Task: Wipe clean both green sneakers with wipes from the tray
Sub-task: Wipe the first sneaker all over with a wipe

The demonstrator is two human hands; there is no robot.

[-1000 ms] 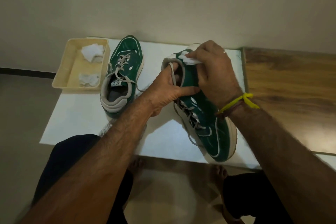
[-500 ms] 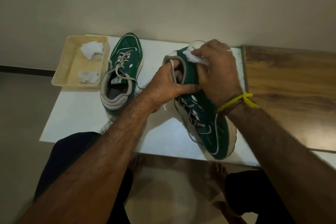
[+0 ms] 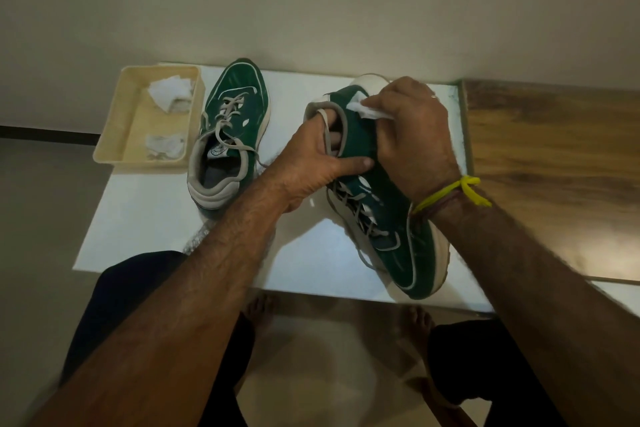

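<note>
1. Two green suede sneakers with grey laces and pale soles sit on the white tabletop (image 3: 145, 218); only one is being worked. The right-hand sneaker (image 3: 398, 239) lies toe toward the near edge, heel raised at the far end.
2. Right hand (image 3: 412, 135) pinches a crumpled white wipe (image 3: 367, 109) between fingertips and thumb and presses it to the green side panel near the heel collar, just below the pale heel sole.
3. Left hand (image 3: 311, 166) steadies the same shoe: fingers hooked inside the opening, thumb clamped across the outer side, so the grip is closed on the collar.
4. Judgement: wiping of this shoe is mid-course, at the heel end. Cannot tell from the frame which other parts of it are already clean; toe and sole rim show no clear marks either way in the dim light.
5. Left-hand sneaker (image 3: 232, 135) stands upright, toe toward the far wall, touched by neither hand. Whether it is done or pending, cannot tell.
6. Beige rectangular plastic tray (image 3: 114, 135) sits at the far left corner, just beside that sneaker. Two crumpled white wipes lie in it, one far (image 3: 169, 94), one near (image 3: 164, 146); used or fresh, cannot tell.
7. Wooden tabletop (image 3: 554, 166) adjoins on the right. Yellow thread band (image 3: 450, 192) circles the right wrist.
8. Likely remaining: finish this shoe, then at least check the other.
</note>
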